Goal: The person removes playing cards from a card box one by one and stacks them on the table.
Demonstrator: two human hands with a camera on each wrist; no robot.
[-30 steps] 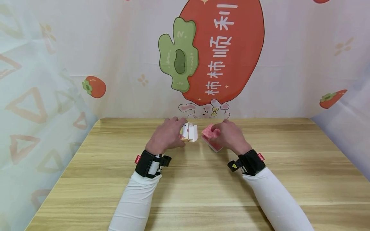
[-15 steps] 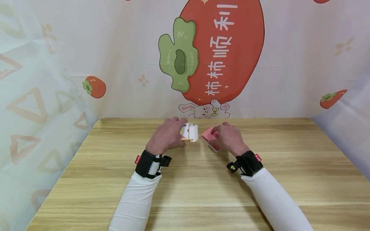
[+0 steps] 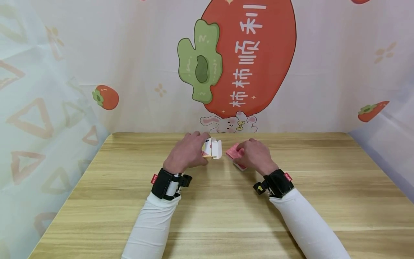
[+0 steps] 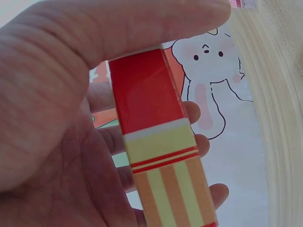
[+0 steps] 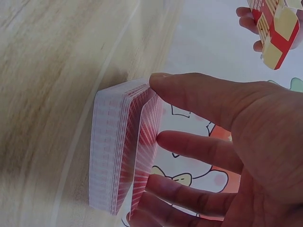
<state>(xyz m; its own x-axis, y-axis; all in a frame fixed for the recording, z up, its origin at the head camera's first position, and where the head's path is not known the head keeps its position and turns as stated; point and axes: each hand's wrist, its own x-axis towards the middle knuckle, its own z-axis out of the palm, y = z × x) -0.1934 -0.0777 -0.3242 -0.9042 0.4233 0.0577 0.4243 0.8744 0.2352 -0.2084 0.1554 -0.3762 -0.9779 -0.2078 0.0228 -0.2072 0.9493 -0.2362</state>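
holding a loose stack on edge like this is where the trouble could start: the deck of cards (image 5: 118, 161) stands on the wooden table (image 3: 226, 212) with its red-patterned backs facing the palm, and one card is already peeling away from the rest on the palm side. if the grip slackens or the stack tips, i'd judge the cards could splay or slide flat across the table. the right hand (image 3: 255, 155) is curled round the deck, thumb on its top edge and fingers (image 5: 199, 146) spread behind it, so it is clamped on the cards rather than open. a little further off, well apart from the deck, the left hand (image 3: 187, 153) grips the card box (image 4: 158, 142), thumb over its red end and fingers wrapped beneath; its flap hangs open toward the deck. a crushed flap or a dropped box seems the lesser risk there.
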